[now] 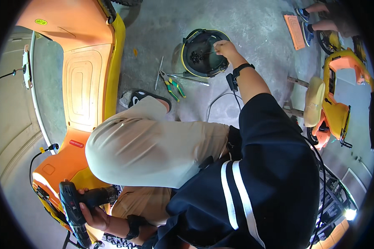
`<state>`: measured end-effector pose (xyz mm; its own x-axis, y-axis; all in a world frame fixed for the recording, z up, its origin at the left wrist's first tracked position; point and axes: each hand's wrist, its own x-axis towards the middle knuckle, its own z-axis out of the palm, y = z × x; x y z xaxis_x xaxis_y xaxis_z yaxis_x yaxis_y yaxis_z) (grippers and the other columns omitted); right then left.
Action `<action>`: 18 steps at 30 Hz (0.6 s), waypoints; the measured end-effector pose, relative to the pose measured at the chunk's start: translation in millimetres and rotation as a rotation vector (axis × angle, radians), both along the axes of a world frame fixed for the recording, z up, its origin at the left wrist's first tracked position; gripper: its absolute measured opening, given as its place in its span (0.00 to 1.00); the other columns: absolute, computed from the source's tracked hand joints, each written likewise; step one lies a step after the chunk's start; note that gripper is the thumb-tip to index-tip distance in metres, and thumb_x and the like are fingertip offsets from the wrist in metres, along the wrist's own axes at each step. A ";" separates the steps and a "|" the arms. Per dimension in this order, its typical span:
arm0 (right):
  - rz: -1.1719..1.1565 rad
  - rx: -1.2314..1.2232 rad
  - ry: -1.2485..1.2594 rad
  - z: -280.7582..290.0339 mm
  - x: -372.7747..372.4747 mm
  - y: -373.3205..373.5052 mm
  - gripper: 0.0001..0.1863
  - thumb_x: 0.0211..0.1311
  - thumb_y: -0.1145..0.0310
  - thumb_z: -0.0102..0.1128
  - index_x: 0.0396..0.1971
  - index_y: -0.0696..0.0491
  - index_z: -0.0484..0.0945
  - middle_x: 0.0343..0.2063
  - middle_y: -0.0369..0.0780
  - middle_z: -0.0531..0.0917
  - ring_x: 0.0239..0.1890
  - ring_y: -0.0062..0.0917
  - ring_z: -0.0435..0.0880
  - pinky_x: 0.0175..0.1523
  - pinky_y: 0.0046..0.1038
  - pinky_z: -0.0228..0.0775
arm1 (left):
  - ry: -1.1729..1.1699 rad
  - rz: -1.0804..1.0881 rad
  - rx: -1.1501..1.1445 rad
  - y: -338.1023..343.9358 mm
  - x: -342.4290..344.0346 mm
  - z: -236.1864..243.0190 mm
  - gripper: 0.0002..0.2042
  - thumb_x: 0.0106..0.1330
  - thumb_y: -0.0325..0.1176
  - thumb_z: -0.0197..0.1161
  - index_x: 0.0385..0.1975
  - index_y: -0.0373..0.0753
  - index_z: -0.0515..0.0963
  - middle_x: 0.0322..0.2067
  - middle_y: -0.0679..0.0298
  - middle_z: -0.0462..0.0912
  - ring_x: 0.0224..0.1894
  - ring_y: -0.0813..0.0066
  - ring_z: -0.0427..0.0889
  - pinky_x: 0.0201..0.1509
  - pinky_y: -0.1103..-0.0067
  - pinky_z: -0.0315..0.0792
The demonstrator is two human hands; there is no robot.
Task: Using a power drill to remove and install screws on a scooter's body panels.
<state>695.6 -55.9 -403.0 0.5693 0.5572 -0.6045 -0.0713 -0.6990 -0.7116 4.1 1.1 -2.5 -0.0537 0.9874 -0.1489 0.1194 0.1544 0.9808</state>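
My left hand (94, 216) is wrapped round the handle of a black cordless drill (73, 207), beside the orange and yellow body panels of a scooter (87, 89). My right hand (225, 47) is stretched over the right edge of a black bowl-shaped container with a yellow rim (204, 69), which looks like an upturned helmet. Its fingers are pinched together; what they hold, if anything, is too small to make out. Inside the container lies a pile of small dark fasteners (196, 57).
Green-handled pliers (173, 86), a thin metal rod (158, 74) and a metal tool (191, 79) lie on the floor by my shoe (147, 98). Rightward stand another yellow-orange scooter (334, 110), an orange panel (294, 32) and another person's feet (306, 31).
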 end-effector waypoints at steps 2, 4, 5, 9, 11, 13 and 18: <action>0.213 -0.152 -0.061 -0.9 -7.6 5.6 0.14 0.62 0.70 0.64 0.46 0.57 0.85 0.37 0.43 0.88 0.41 0.32 0.89 0.46 0.32 0.82 | -0.096 -0.031 -0.060 -2.2 -1.5 1.1 0.25 0.74 0.33 0.54 0.68 0.27 0.63 0.52 0.51 0.76 0.59 0.60 0.73 0.71 0.64 0.62; 0.445 -0.153 -0.379 -4.4 -30.8 7.1 0.14 0.61 0.67 0.65 0.46 0.53 0.86 0.41 0.46 0.87 0.45 0.37 0.88 0.51 0.36 0.80 | -0.080 0.001 -0.056 -4.3 -2.7 0.7 0.26 0.74 0.33 0.54 0.68 0.27 0.63 0.52 0.51 0.76 0.58 0.61 0.73 0.70 0.63 0.62; 0.681 -0.214 -0.683 -5.1 -40.8 11.7 0.15 0.60 0.64 0.66 0.46 0.48 0.87 0.46 0.49 0.86 0.49 0.42 0.87 0.56 0.40 0.79 | -0.113 -0.018 -0.073 -4.7 -2.8 -0.2 0.27 0.73 0.32 0.55 0.68 0.27 0.63 0.53 0.50 0.76 0.58 0.61 0.72 0.70 0.62 0.62; 0.574 -0.310 -0.485 -13.8 -87.4 40.4 0.18 0.62 0.64 0.65 0.51 0.54 0.84 0.52 0.56 0.83 0.57 0.48 0.82 0.64 0.42 0.73 | -0.083 -0.008 -0.039 -7.8 -1.7 -3.0 0.27 0.74 0.32 0.55 0.70 0.30 0.61 0.52 0.52 0.75 0.58 0.60 0.73 0.70 0.65 0.63; 0.450 -0.347 -0.466 -21.7 -106.8 52.0 0.16 0.63 0.68 0.61 0.47 0.59 0.84 0.50 0.58 0.84 0.57 0.50 0.82 0.63 0.43 0.73 | -0.048 -0.008 -0.028 -11.9 -0.7 -2.2 0.28 0.74 0.32 0.56 0.71 0.32 0.60 0.53 0.52 0.75 0.57 0.60 0.73 0.70 0.65 0.64; 0.389 -0.291 -0.518 -29.4 -113.5 56.5 0.15 0.63 0.70 0.58 0.46 0.58 0.85 0.49 0.57 0.84 0.56 0.51 0.82 0.63 0.43 0.74 | -0.055 -0.004 -0.010 -13.2 0.5 -3.6 0.28 0.74 0.32 0.57 0.72 0.33 0.59 0.53 0.52 0.75 0.57 0.61 0.74 0.70 0.64 0.65; 0.418 -0.319 -0.496 -31.7 -93.8 53.2 0.14 0.63 0.71 0.59 0.46 0.58 0.85 0.47 0.55 0.85 0.52 0.48 0.85 0.59 0.40 0.76 | -0.116 0.019 -0.020 -15.9 4.8 -4.2 0.29 0.73 0.29 0.55 0.73 0.35 0.57 0.54 0.49 0.75 0.56 0.59 0.75 0.69 0.62 0.65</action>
